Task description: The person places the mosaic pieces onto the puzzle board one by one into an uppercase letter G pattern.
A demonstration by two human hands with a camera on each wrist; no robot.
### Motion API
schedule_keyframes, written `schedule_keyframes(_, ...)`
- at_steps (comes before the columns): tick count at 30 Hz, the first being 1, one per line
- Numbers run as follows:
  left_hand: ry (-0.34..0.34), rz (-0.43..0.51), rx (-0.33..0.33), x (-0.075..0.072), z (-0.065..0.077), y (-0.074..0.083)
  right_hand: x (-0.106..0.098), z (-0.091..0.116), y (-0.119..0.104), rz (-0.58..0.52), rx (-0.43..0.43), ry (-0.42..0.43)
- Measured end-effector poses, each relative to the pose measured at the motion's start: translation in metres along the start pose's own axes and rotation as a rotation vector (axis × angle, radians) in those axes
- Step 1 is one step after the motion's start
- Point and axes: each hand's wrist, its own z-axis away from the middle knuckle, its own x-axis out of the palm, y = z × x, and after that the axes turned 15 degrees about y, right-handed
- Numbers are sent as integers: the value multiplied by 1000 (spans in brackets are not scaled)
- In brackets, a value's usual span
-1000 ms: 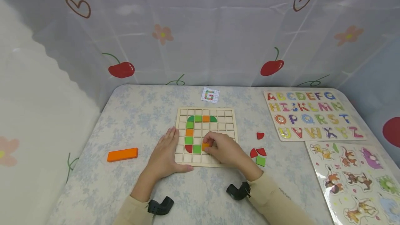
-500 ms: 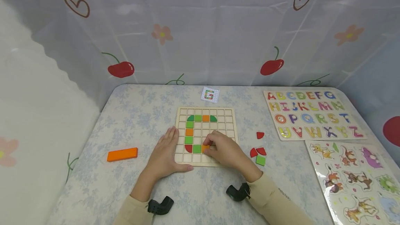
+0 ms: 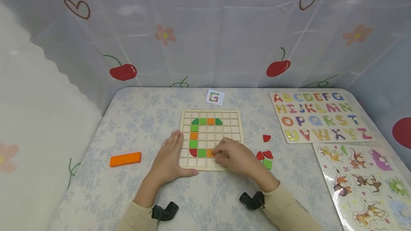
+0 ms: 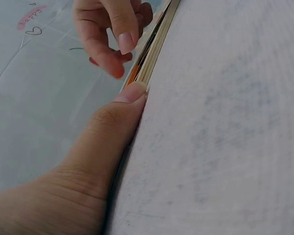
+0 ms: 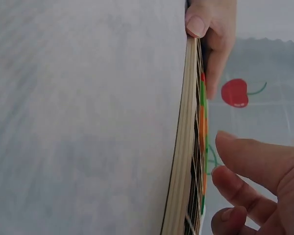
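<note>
A wooden grid board (image 3: 235, 129) lies flat on the table, bearing green, orange and red tiles in a C-like outline. My left hand (image 3: 168, 158) rests along the board's left side, fingers straight, thumb (image 4: 105, 125) at the front edge. Over the lower middle of the grid hovers my right hand (image 3: 236, 157); its fingertips are beside an orange square tile (image 3: 209, 153) lying in a cell. In the right wrist view the thumb (image 5: 250, 154) and fingers stand apart with nothing between them. The right hand hides part of the board's lower right.
Several loose red quarter-round tiles (image 3: 267, 154) and a green square tile (image 3: 267, 164) lie right of the board. A pattern card (image 3: 215, 97) with a G lies behind it. An orange bar (image 3: 125, 159) is at left; an alphabet puzzle (image 3: 316, 115) and animal puzzle (image 3: 363, 184) are at right.
My right hand has let go of the orange square tile, which now lies in the bottom row beside the green one, and has shifted slightly right. My left hand stays in place.
</note>
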Motion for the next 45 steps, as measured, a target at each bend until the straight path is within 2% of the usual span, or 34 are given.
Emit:
schedule_keyframes(3,5,2,-1,2,0,-1,-14,4,11,16,83,56)
schedule_keyframes(8,8,5,2,3,0,-3,-42,9,42,131,190,145)
schedule_keyframes(14,5,8,-2,3,0,-2,-76,16,75,269,298,159)
schedule_keyframes(18,8,9,-3,3,0,-2,-84,20,86,299,308,167)
schedule_keyframes(26,13,13,-2,4,0,-2,-82,17,93,241,317,144)
schedule_keyframes(32,16,16,-3,4,0,-2,-78,11,89,119,349,137)
schedule_keyframes(37,12,10,-2,3,0,-2,-62,3,72,-24,314,123)
schedule_keyframes(45,12,12,-1,2,0,-1,-25,-4,29,-175,230,-5)
